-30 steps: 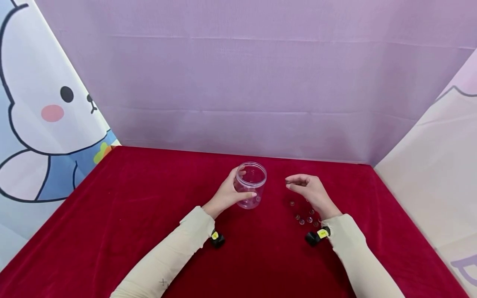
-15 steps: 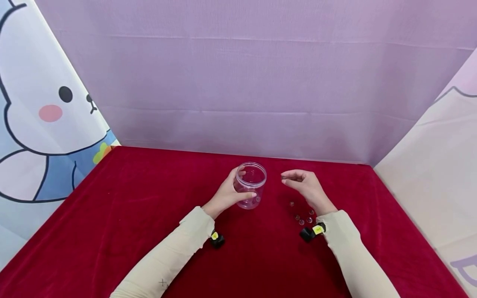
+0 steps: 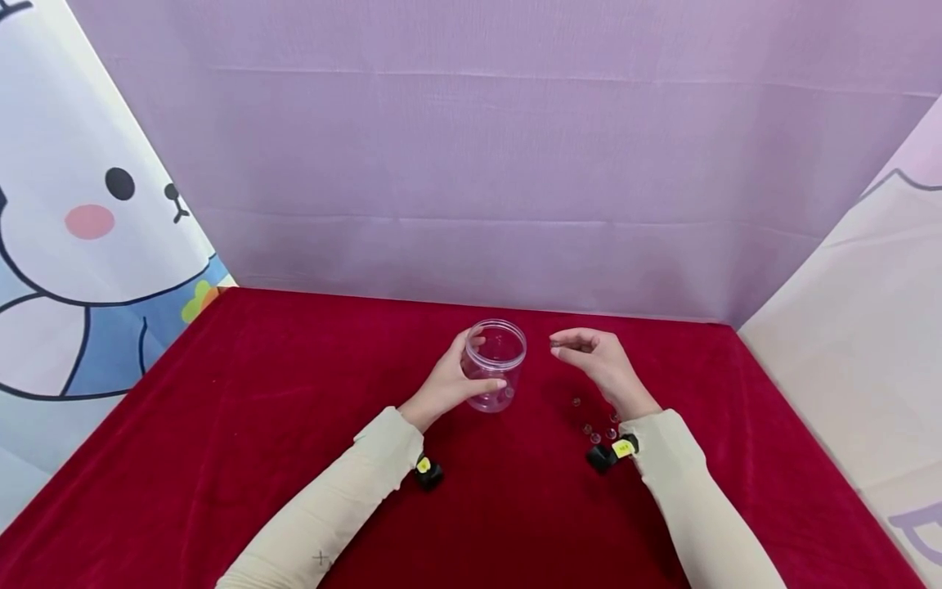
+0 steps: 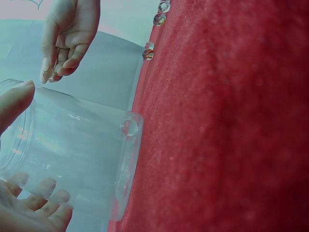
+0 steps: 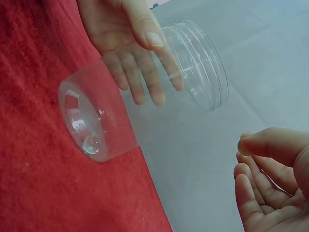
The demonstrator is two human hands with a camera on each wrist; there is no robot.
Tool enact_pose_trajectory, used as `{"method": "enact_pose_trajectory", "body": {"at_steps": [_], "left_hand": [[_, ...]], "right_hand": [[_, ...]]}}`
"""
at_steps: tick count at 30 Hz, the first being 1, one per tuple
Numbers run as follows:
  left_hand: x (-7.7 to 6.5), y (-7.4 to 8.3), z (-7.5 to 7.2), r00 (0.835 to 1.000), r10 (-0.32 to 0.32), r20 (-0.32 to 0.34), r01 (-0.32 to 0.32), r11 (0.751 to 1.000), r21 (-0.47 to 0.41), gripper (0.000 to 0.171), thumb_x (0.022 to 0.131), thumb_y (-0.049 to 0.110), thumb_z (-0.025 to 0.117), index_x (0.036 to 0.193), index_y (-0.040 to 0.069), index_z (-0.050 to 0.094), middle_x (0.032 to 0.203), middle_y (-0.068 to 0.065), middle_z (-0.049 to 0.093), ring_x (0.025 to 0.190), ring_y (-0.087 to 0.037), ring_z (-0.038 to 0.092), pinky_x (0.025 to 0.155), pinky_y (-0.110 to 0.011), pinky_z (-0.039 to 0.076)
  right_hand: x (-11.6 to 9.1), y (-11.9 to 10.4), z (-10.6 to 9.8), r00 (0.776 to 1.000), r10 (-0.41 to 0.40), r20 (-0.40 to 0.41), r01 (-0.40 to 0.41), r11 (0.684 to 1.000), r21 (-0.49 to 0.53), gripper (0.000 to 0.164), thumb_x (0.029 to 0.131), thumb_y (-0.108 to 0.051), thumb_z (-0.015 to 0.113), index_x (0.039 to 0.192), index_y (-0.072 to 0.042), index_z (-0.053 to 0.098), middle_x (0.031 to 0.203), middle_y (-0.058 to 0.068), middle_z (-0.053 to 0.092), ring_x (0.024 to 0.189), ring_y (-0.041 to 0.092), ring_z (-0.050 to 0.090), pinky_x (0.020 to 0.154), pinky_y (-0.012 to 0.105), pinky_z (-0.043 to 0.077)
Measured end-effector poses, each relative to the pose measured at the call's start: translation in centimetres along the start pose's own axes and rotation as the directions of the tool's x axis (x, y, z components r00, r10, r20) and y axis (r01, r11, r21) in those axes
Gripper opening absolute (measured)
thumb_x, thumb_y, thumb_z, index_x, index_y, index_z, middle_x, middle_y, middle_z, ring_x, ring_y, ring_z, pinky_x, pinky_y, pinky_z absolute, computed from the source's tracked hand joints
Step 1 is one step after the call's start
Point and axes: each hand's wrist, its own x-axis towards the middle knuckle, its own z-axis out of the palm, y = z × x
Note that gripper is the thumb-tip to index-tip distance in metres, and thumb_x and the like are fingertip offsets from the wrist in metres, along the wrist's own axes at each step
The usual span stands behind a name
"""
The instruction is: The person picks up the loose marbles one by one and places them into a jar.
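Note:
A clear plastic jar [image 3: 497,365] without a lid stands upright on the red cloth, its mouth facing up. My left hand [image 3: 450,383] grips its side, thumb across the front and fingers round the back. One clear marble [image 5: 91,144] lies at the bottom of the jar, visible through the wall. Just right of the rim, my right hand [image 3: 605,365] is raised above the cloth. Between its thumb and fingertips it pinches a small marble [image 3: 555,344], mostly covered by the fingers. Several loose glass marbles [image 3: 595,438] lie on the cloth below the right wrist.
Red velvet cloth [image 3: 309,368] covers the table. A lilac curtain [image 3: 471,164] rises along the back edge, and printed cartoon sheets [image 3: 96,270] hang at the sides. A black wrist camera [image 3: 602,458] overhangs the loose marbles.
My right hand has moved left and up, away from the loose marbles and closer to the jar's rim, carrying the marble. The left hand and the jar have stayed in place.

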Motion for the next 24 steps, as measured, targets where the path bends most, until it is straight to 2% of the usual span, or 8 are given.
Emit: {"method": "enact_pose_trajectory", "body": {"at_steps": [11, 24], "left_hand": [[-0.1, 0.7, -0.2, 1.000, -0.006, -0.004, 0.006, 1.000, -0.008, 0.090, 0.076, 0.016, 0.078, 0.147, 0.014, 0.023, 0.144, -0.013, 0.037, 0.132, -0.033, 0.035, 0.103, -0.053, 0.037], [-0.1, 1.2, -0.3, 1.000, 0.011, 0.000, -0.011, 1.000, -0.017, 0.090, 0.077, 0.014, 0.077, 0.148, 0.014, 0.022, 0.144, -0.014, 0.037, 0.132, -0.034, 0.034, 0.103, -0.053, 0.036]], "right_hand": [[0.6, -1.5, 0.3, 0.999, -0.048, 0.012, 0.048, 0.999, 0.007, 0.033, 0.085, -0.014, 0.070, 0.111, 0.004, 0.064, 0.105, 0.012, 0.068, 0.090, 0.009, 0.062, 0.083, 0.022, 0.048], [0.8, -2.8, 0.9, 0.999, -0.049, 0.014, 0.048, 0.999, 0.009, 0.031, 0.085, -0.014, 0.069, 0.111, 0.002, 0.065, 0.110, 0.017, 0.066, 0.091, 0.012, 0.063, 0.086, 0.027, 0.048]]}}
